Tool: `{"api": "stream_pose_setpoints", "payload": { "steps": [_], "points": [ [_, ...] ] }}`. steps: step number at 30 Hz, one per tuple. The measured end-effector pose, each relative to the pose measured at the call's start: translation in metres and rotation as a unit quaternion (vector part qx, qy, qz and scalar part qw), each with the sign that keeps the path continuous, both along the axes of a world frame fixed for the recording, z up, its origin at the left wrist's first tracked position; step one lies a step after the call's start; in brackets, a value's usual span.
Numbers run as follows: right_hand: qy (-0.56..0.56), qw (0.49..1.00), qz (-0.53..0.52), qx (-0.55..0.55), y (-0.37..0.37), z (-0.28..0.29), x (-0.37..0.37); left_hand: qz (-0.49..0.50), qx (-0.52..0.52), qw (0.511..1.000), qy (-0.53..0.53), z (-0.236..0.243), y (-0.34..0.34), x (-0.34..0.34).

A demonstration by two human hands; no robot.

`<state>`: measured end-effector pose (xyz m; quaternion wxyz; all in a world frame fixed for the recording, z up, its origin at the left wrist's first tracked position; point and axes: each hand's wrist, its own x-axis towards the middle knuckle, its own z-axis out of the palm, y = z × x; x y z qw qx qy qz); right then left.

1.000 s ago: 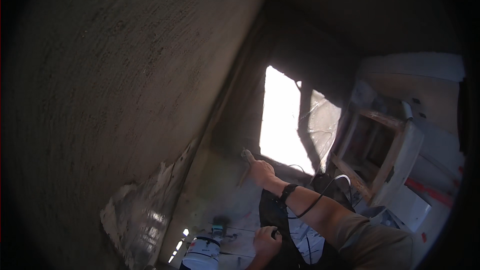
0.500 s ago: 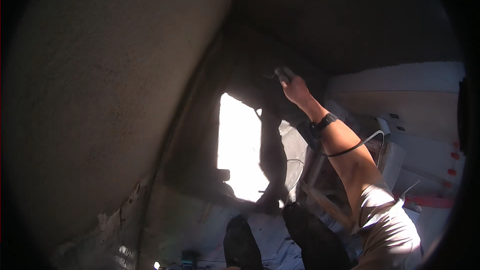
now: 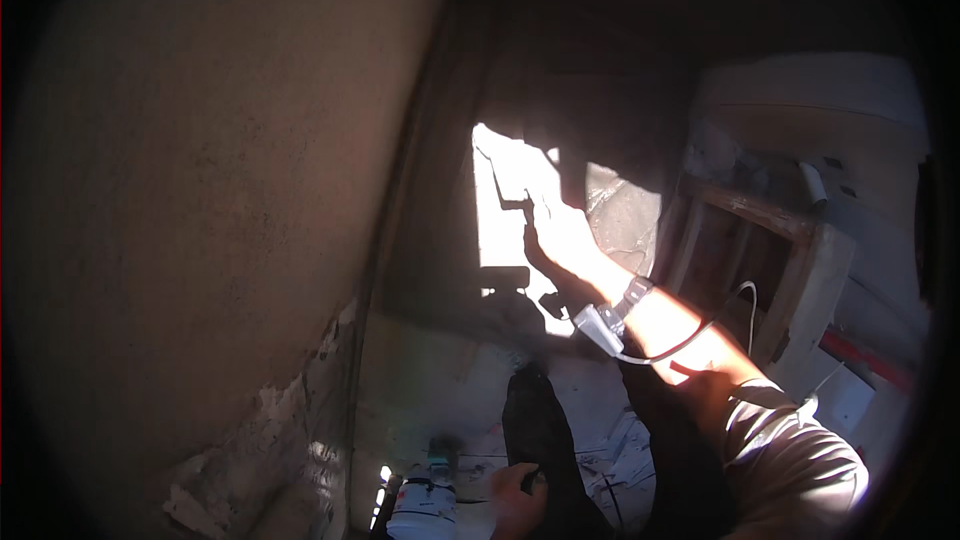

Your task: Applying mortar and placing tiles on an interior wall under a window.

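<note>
My right hand [image 3: 562, 232] reaches forward into a glaring sunlit patch [image 3: 500, 160] on the dark grey surface ahead. Its fingers look closed, but the glare washes out what they grip. Beside them shows a thin, dark, angled shape [image 3: 513, 205], either part of a tool or its shadow. On that wrist are a dark band [image 3: 634, 294] and a small box with a pale cable [image 3: 600, 330]. Low in the view, my left hand [image 3: 518, 502] is curled in front of my dark trouser leg [image 3: 540, 425]. A white tub [image 3: 424, 508] stands just left of it.
A large grey-brown wall [image 3: 230, 160] fills the left side, its coating broken away low down [image 3: 285, 420]. On the right is a wooden frame [image 3: 800, 225] near a pale panel and a red strip [image 3: 865, 358]. Scraps [image 3: 620, 450] lie on the floor around my legs.
My right hand has come down and nearer, out of shade into the sunlit patch. My left hand and the white tub now show at the lower edge as the view has shifted.
</note>
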<state>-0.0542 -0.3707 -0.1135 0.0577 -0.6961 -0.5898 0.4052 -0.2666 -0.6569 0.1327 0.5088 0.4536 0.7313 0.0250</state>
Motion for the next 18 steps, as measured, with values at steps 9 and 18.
{"api": "stream_pose_setpoints", "payload": {
  "steps": [9,18],
  "points": [
    [0.052,0.957,0.053,-0.282,-0.168,0.125,-0.088,-0.113,-0.041,0.991,0.065,-0.014,-0.039,-0.002],
    [0.012,0.988,-0.14,0.063,0.007,0.094,0.123,-0.046,-0.038,0.998,0.035,0.005,-0.02,0.013]
  ]
}}
